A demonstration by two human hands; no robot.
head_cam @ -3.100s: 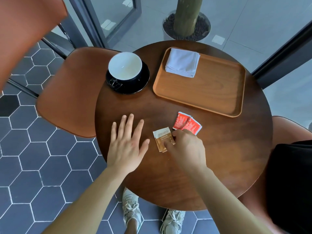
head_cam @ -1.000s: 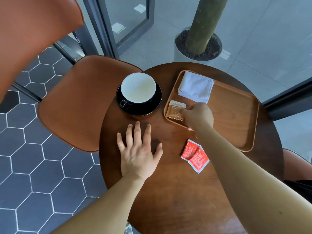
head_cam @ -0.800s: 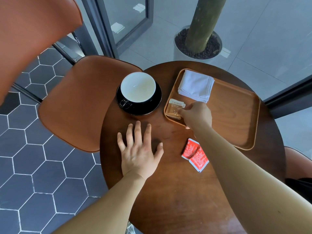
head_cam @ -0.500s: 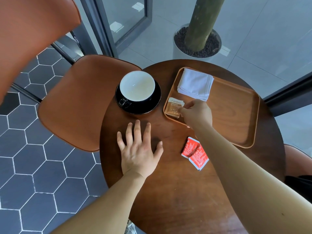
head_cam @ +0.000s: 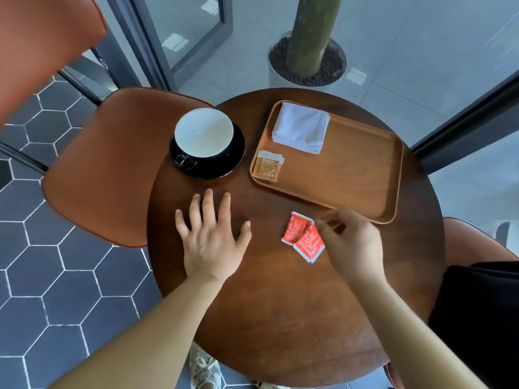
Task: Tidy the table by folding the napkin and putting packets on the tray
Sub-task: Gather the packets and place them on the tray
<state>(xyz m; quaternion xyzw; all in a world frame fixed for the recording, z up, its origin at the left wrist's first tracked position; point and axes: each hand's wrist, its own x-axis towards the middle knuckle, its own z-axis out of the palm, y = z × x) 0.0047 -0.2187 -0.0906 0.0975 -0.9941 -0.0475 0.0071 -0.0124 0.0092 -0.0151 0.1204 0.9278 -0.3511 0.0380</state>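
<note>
Red packets point(head_cam: 303, 240), two of them overlapping, lie on the bare table point(head_cam: 280, 318) just short of the tray's near rim, and that's where the action is. Right hand point(head_cam: 354, 245) is over their right edge with its fingers curled in towards the thumb, fingertips point(head_cam: 319, 222) at the far corner of the pair. It's blurred there, so I cannot tell whether they have pinched anything or are only hovering. Over to the left, the left hand point(head_cam: 212, 240) lies flat on the wood, fingers spread, holding nothing.

My call: this is the pickup of the last two packets. Best done by taking both at once where they overlap, thumb under the raised edge and finger on top, since thin sachets lying flat on wood can be hard to lift. Then carry them low over the rim.

Further back, the tray point(head_cam: 365, 178) has plenty of bare floor. A brown packet point(head_cam: 266, 168) sits in its near-left corner, and setting the red ones just right of it would keep things neat. Left of the tray stands a cup point(head_cam: 203, 133) on a dark saucer point(head_cam: 236, 161). Farthest off, the napkin point(head_cam: 302, 127) rests folded in the tray's far-left corner, so that part looks done.
</note>
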